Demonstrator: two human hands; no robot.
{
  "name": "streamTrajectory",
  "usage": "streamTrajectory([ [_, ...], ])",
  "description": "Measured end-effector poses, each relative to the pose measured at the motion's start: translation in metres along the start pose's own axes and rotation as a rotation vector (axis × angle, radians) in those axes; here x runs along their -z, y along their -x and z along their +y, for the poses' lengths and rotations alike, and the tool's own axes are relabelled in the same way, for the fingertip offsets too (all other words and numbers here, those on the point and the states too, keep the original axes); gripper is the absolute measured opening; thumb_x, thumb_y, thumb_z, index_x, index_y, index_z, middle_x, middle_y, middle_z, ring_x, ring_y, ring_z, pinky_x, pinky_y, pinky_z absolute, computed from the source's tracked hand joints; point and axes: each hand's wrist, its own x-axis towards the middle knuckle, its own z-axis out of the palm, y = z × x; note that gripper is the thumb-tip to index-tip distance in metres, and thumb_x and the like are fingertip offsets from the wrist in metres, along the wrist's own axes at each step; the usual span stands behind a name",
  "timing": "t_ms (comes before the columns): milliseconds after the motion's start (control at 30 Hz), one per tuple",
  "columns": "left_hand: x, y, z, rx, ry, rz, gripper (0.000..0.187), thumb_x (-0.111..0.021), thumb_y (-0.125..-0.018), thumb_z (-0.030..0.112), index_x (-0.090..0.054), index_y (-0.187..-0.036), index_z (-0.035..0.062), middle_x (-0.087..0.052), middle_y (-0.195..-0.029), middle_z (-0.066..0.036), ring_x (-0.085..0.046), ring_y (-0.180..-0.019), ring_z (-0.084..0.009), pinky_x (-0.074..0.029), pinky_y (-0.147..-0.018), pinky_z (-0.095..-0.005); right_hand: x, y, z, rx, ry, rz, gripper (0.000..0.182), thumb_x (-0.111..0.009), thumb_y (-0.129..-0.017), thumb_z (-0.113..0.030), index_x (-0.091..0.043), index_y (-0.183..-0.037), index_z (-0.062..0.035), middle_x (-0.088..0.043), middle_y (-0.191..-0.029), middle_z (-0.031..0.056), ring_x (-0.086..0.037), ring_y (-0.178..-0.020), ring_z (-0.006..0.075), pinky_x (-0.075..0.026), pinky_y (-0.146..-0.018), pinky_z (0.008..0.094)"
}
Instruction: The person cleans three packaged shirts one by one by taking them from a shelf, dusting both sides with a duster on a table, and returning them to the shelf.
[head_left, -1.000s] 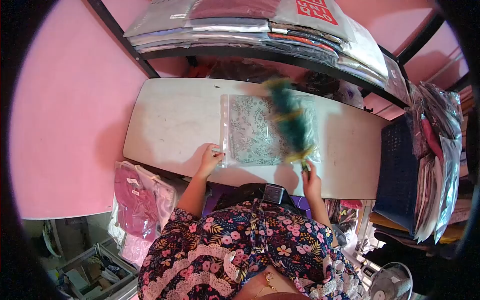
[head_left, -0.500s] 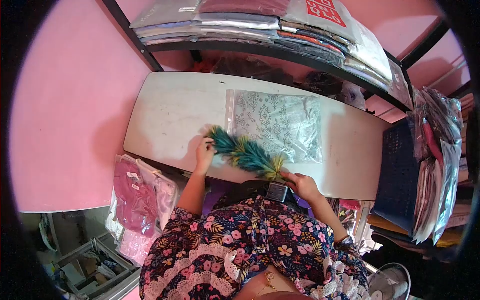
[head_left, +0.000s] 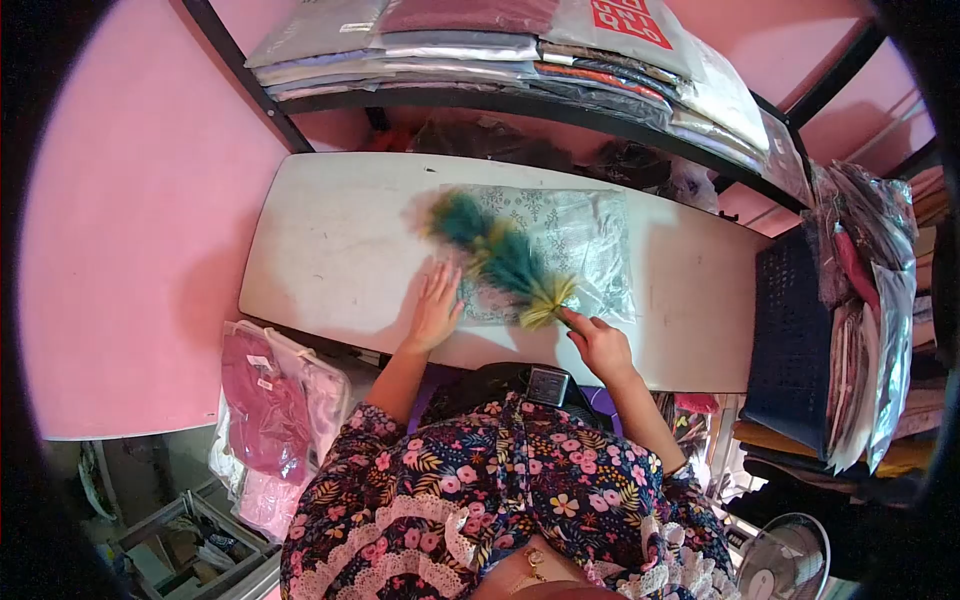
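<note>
A green and yellow feather duster is held by its handle end in my right hand, whose fingers are wrapped round it. Its fluffy head is blurred by motion and lies over a clear plastic bag on the white table. Inside the bag is a folded pale cloth with a dark ornamental pattern, partly hidden by the duster. My left hand is open, fingers stretched out, at the bag's near left edge. It holds nothing.
The white table fills the middle. Behind it, a black-framed shelf carries stacked bagged garments. At the right stands a dark blue basket with plastic-wrapped items. Bagged pink clothes hang at the left; a fan stands lower right.
The duster's far end has swung away from me over the bag. My left hand has left the duster's tip and lies flat beside the bag.
</note>
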Motion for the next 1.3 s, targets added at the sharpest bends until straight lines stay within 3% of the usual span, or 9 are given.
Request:
streamTrajectory([
  [33, -0.009, 0.005, -0.004, -0.002, 0.003, -0.001, 0.055, -0.057, -0.085, 0.021, -0.039, -0.134, 0.0056, -0.033, -0.143, -0.015, -0.027, -0.134, -0.0313, -0.021, -0.110, -0.0458, 0.004, -0.002, -0.004, 0.046, 0.053, -0.070, 0.039, -0.063, -0.081, -0.024, -0.056, -0.119, -0.0277, -0.061, -0.074, 0.0099, -0.062, -0.061, 0.0301, -0.051, -0.053, 0.0409],
  [100, -0.019, 0.011, -0.007, 0.011, -0.219, -0.241, 0.058, -0.055, -0.086, 0.029, -0.037, -0.136, 0.0073, -0.030, -0.146, -0.012, -0.023, -0.137, -0.0273, -0.017, -0.111, -0.0474, 0.008, -0.008, -0.006, 0.056, 0.068, -0.086, 0.041, -0.063, -0.081, -0.024, -0.054, -0.120, -0.0276, -0.061, -0.073, 0.0099, -0.062, -0.061, 0.0303, -0.051, -0.053, 0.0408],
  [367, -0.017, 0.011, -0.007, 0.009, -0.245, -0.208, 0.063, -0.053, -0.087, 0.030, -0.030, -0.141, 0.0079, -0.027, -0.147, -0.012, -0.021, -0.138, -0.0242, -0.017, -0.112, -0.0430, -0.011, -0.002, -0.018, -0.043, 0.026, -0.041, 0.038, -0.063, -0.082, -0.024, -0.055, -0.119, -0.0259, -0.061, -0.075, 0.0112, -0.063, -0.062, 0.0317, -0.050, -0.053, 0.0425],
  [867, -0.016, 0.011, -0.001, 0.029, -0.203, -0.184, 0.058, -0.052, -0.087, 0.030, -0.035, -0.138, 0.0075, -0.030, -0.146, -0.013, -0.022, -0.138, -0.0242, -0.016, -0.112, -0.0431, -0.011, -0.003, -0.016, -0.083, 0.033, -0.098, 0.039, -0.062, -0.081, -0.019, -0.053, -0.119, -0.0230, -0.062, -0.076, 0.0114, -0.062, -0.065, 0.0328, -0.050, -0.057, 0.0432],
  [1033, -0.017, 0.010, -0.003, 0.026, -0.206, -0.177, 0.061, -0.054, -0.085, 0.029, -0.034, -0.139, 0.0079, -0.032, -0.145, -0.013, -0.024, -0.137, -0.0245, -0.017, -0.112, -0.0429, -0.018, -0.005, -0.016, -0.021, -0.035, -0.061, 0.034, -0.059, -0.083, -0.016, -0.052, -0.116, -0.0173, -0.062, -0.077, 0.0138, -0.062, -0.066, 0.0356, -0.050, -0.057, 0.0447],
  [1300, -0.015, 0.011, -0.002, -0.003, -0.211, -0.117, 0.063, -0.055, -0.084, 0.032, -0.035, -0.139, 0.0106, -0.033, -0.144, -0.011, -0.027, -0.135, -0.0228, -0.019, -0.111, -0.0423, 0.002, -0.051, -0.035, -0.088, 0.105, -0.052, 0.030, -0.049, -0.085, -0.015, -0.052, -0.115, -0.0174, -0.062, -0.077, 0.0165, -0.064, -0.064, 0.0352, -0.051, -0.054, 0.0464],
])
